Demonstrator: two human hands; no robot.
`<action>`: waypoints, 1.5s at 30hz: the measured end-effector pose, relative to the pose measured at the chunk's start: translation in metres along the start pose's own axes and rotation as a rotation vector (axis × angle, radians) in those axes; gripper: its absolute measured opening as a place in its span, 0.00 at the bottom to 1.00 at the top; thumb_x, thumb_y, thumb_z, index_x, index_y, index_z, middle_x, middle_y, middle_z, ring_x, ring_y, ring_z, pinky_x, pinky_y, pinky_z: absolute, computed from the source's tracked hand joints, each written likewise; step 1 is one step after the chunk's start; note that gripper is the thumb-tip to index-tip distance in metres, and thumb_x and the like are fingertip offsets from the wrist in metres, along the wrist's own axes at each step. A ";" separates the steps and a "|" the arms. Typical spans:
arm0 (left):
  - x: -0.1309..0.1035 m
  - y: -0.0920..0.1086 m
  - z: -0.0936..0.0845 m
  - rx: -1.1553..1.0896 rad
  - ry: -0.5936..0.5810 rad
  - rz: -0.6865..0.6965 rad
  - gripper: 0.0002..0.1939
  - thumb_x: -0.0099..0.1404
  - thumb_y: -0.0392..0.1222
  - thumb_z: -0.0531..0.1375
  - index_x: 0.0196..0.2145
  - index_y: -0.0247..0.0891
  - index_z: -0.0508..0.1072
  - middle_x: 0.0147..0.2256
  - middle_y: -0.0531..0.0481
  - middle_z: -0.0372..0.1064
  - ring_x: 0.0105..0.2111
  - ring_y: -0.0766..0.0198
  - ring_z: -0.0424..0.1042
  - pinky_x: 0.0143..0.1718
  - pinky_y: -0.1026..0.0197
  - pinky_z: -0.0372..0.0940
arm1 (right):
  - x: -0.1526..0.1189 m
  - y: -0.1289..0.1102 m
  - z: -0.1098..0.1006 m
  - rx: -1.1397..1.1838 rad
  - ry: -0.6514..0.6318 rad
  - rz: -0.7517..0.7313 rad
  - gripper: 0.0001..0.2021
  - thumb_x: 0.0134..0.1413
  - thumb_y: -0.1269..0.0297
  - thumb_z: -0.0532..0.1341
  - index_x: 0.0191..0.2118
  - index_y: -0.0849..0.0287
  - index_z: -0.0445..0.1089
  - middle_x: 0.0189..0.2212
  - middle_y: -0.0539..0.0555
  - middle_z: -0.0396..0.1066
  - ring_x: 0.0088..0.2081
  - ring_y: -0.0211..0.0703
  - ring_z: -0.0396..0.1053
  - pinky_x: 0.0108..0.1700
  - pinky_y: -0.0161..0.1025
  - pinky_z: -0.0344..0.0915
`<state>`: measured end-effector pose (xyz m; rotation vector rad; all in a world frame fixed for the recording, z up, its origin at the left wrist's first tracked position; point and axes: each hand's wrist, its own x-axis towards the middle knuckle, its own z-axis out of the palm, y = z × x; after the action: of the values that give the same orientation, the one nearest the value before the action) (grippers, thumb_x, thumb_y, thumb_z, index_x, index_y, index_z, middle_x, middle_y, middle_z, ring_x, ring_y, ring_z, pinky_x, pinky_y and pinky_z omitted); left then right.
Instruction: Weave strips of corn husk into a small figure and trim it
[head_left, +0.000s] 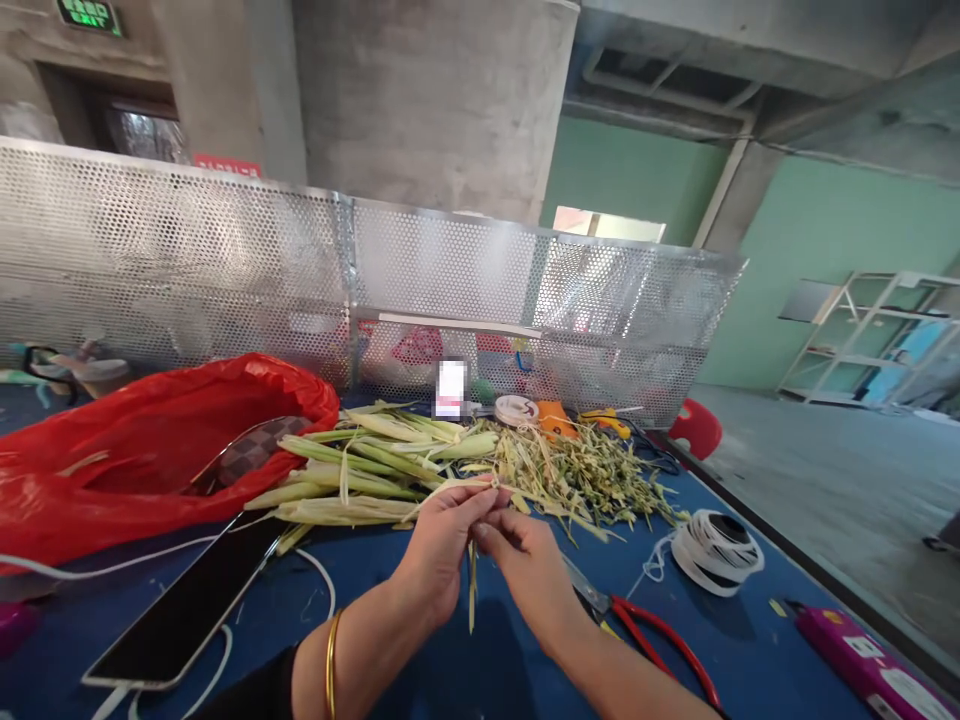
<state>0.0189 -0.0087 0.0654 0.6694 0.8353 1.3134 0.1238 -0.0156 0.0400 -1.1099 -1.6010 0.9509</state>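
Note:
Both hands meet over the blue table, at the front edge of the plant material. My left hand pinches a thin pale husk strip that hangs down between the hands. Against it, my right hand has its thumb and fingers closed on the same strip. Long green-yellow corn husks lie in a pile behind and left of my hands. Shredded dry bits are heaped behind and to the right. Fingers cover part of the strip.
Red-handled scissors lie beside my right forearm, with a white cord spool and a purple box farther right. At left are a phone with a white cable and a red bag. A perforated metal screen stands behind.

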 end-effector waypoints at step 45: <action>0.005 0.008 -0.005 0.667 -0.300 0.012 0.09 0.51 0.43 0.62 0.21 0.35 0.74 0.17 0.53 0.69 0.14 0.71 0.59 0.18 0.67 0.55 | 0.005 0.008 -0.050 -0.459 0.190 -0.290 0.12 0.60 0.58 0.55 0.44 0.55 0.69 0.45 0.57 0.70 0.48 0.48 0.66 0.48 0.42 0.62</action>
<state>0.0108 -0.0024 0.0681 1.3595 1.0218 0.8971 0.1725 -0.0042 0.0472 -1.1867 -1.8063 0.2814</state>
